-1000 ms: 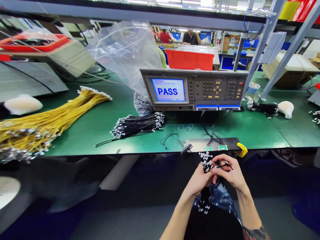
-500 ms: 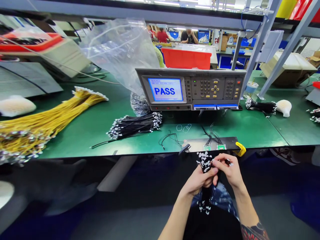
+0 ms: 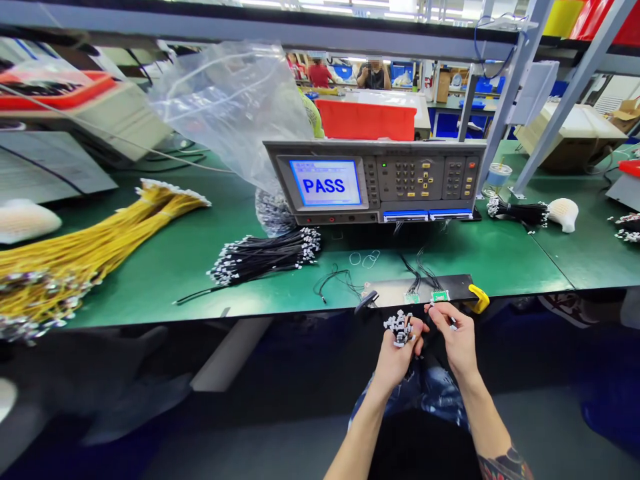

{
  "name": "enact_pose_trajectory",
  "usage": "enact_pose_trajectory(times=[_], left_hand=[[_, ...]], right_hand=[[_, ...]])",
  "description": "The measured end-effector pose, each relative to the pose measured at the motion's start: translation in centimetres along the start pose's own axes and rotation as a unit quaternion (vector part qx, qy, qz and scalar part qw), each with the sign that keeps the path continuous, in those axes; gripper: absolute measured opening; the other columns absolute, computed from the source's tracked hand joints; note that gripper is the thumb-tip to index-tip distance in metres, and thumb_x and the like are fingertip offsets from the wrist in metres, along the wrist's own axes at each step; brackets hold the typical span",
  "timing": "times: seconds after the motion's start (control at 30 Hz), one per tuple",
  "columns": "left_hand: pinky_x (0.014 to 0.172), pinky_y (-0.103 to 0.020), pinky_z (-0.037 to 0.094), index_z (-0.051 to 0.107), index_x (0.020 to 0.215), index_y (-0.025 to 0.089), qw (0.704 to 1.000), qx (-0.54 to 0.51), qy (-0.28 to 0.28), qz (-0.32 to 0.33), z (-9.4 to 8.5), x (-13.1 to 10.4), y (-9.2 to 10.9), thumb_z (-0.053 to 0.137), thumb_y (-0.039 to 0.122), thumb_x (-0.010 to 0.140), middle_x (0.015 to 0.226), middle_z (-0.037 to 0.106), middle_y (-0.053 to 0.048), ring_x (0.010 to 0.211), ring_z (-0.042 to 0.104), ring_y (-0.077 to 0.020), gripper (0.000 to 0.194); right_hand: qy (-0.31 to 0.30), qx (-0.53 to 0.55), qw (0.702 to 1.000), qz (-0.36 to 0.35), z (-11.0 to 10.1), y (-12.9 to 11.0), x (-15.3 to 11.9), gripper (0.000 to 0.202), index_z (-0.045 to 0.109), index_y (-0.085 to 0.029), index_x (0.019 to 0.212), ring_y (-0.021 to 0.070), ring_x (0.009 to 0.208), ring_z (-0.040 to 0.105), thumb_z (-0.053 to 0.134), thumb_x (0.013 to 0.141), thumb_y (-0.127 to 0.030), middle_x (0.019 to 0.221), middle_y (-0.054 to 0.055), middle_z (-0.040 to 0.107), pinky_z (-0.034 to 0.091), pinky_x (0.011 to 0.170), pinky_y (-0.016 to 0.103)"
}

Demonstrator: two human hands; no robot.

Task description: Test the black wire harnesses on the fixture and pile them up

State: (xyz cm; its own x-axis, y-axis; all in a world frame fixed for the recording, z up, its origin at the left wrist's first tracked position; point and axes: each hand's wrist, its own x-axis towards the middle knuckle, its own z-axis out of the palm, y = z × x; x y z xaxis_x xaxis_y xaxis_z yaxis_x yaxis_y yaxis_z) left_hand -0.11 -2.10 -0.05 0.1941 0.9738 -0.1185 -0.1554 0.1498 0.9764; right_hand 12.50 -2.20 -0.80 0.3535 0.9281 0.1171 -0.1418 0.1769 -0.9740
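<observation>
My left hand [image 3: 395, 357] is closed around a bundle of black cables [image 3: 399, 328], its white connectors sticking out above the fist. To its right, my right hand [image 3: 457, 337] pinches a cable with a small white end [image 3: 453, 325] showing between the fingers; most of this cable is hidden. The right fingertips are just below a small green circuit board [image 3: 440, 296] at the bench edge. Beside that board sits another green board [image 3: 411, 299]. Black wires run from both boards toward the tester [image 3: 375, 183], whose screen reads PASS.
On the green bench [image 3: 165, 287] lie a pile of black cables [image 3: 265, 255], yellow cables [image 3: 105, 243] and loose bands [image 3: 370, 259]. A yellow clamp [image 3: 479, 299] and a black-handled clamp [image 3: 367, 302] grip the board strip. A plastic bag [image 3: 235, 107] hangs left of the tester.
My hands have moved apart. The right hand has risen slightly toward the right-hand green board, while the left hand has shifted left and tilted the bundle. The view has also shifted slightly.
</observation>
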Motion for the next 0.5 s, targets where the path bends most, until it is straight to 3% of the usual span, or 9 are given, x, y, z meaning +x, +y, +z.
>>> enact_pose_trajectory(times=[0.1, 0.17, 0.23, 0.37, 0.5], left_hand=[[0.042, -0.022, 0.019, 0.07, 0.079, 0.015, 0.999, 0.01, -0.031, -0.034, -0.2, -0.1, -0.2, 0.075, 0.074, 0.074, 0.047, 0.043, 0.007, 0.041, 0.029, -0.0061, 0.059], [0.041, -0.022, 0.016, 0.072, 0.081, 0.014, 0.996, 0.002, -0.054, -0.064, -0.5, -0.1, -0.3, 0.076, 0.076, 0.07, 0.046, 0.042, 0.007, 0.039, 0.027, -0.0054, 0.062], [0.041, -0.021, 0.013, 0.073, 0.083, 0.014, 0.995, -0.019, -0.053, -0.086, -1.0, 0.0, -0.5, 0.079, 0.074, 0.068, 0.045, 0.041, 0.008, 0.039, 0.025, -0.0042, 0.062], [0.04, -0.019, 0.008, 0.073, 0.083, 0.014, 0.988, -0.112, -0.012, -0.106, -2.5, 0.0, -0.6, 0.087, 0.061, 0.067, 0.052, 0.05, 0.006, 0.037, 0.018, 0.0001, 0.052], [0.038, -0.018, 0.01, 0.074, 0.083, 0.013, 0.976, -0.2, 0.009, -0.085, -3.9, -0.3, -0.7, 0.089, 0.049, 0.066, 0.066, 0.064, 0.001, 0.036, 0.016, 0.0028, 0.042]], right_hand=[[0.019, 0.061, 0.997, 0.051, 0.0, 0.1, 0.2, 0.032, 0.077, -0.017, 0.082, 0.0095, 0.05, 0.042, 0.079, 0.08, -0.049, 0.08, 0.008, 0.076, 0.034, 0.046, 0.025], [0.036, 0.102, 0.992, 0.064, -0.2, 0.2, 0.4, 0.035, 0.073, -0.016, 0.08, 0.0063, 0.046, 0.029, 0.078, 0.08, -0.051, 0.071, 0.005, 0.07, 0.022, 0.042, 0.023], [0.057, 0.103, 0.991, 0.06, -0.5, 0.4, 0.7, 0.036, 0.072, -0.016, 0.077, 0.0058, 0.045, 0.026, 0.078, 0.079, -0.051, 0.063, 0.001, 0.063, 0.017, 0.042, 0.023], [0.081, 0.01, 0.996, 0.028, -1.0, 1.0, 0.9, 0.036, 0.074, -0.015, 0.077, 0.0077, 0.047, 0.032, 0.079, 0.079, -0.051, 0.058, -0.001, 0.059, 0.024, 0.044, 0.024], [0.082, -0.048, 0.995, 0.005, -1.0, 1.5, 0.7, 0.036, 0.075, -0.016, 0.076, 0.0102, 0.049, 0.039, 0.077, 0.081, -0.052, 0.057, 0.0, 0.061, 0.031, 0.049, 0.026]])
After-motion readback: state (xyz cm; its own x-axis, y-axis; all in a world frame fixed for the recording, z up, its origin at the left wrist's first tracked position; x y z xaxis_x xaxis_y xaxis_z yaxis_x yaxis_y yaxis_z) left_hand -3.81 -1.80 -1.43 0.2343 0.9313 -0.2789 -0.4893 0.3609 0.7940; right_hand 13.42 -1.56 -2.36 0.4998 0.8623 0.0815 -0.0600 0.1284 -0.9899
